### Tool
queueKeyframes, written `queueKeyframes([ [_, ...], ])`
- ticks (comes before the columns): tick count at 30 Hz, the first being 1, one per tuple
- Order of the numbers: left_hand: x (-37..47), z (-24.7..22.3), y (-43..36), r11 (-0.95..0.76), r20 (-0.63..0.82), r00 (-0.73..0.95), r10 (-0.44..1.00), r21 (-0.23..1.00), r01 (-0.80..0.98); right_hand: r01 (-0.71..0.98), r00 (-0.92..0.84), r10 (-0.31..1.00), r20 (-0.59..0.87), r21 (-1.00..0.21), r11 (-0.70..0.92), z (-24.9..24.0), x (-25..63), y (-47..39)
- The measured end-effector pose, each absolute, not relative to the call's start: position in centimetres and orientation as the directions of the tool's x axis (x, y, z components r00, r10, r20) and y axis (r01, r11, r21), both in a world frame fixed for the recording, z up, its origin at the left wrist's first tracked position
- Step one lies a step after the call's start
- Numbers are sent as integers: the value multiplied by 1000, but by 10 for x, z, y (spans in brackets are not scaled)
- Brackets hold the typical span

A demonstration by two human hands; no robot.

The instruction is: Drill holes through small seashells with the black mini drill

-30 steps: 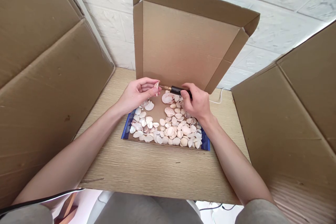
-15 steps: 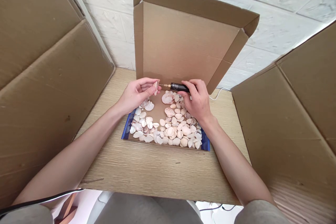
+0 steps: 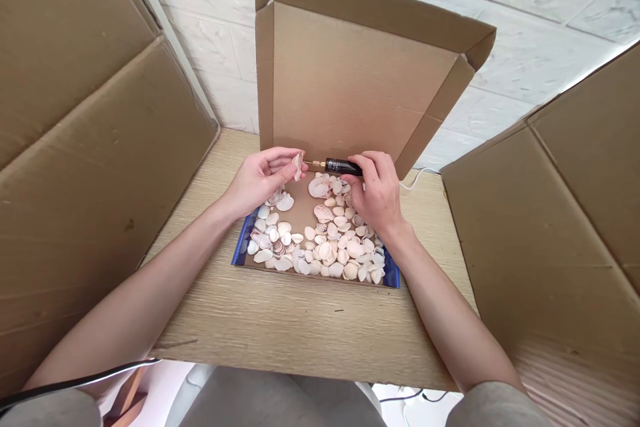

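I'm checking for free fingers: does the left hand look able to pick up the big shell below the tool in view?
Probably not just now: the left hand pinches a pinkish shell, though nothing visibly covers the big shell close by.

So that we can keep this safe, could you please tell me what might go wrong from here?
The left hand has its fingertips close to the tip of the black tool, so a slip might nick one.
The held shell is pinched between fingers and might chip or slip under pressure.
If dropped, it could get mixed up with the loose shells lying nearby.
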State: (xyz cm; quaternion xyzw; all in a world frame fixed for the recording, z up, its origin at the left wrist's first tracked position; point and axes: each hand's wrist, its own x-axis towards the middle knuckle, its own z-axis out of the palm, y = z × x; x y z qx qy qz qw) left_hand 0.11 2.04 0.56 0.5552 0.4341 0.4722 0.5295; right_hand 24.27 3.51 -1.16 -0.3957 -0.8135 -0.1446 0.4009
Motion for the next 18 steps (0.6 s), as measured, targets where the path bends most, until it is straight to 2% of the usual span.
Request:
queueKeyframes([
  [10, 0, 6, 21, -63, 70, 184, 980, 997, -45, 771, -404, 638, 656, -131, 623, -14, 244, 34],
  [18, 1, 8, 18, -49, 46, 197, 979, 999, 7, 789, -398, 605, 690, -79, 609, -12, 244, 34],
])
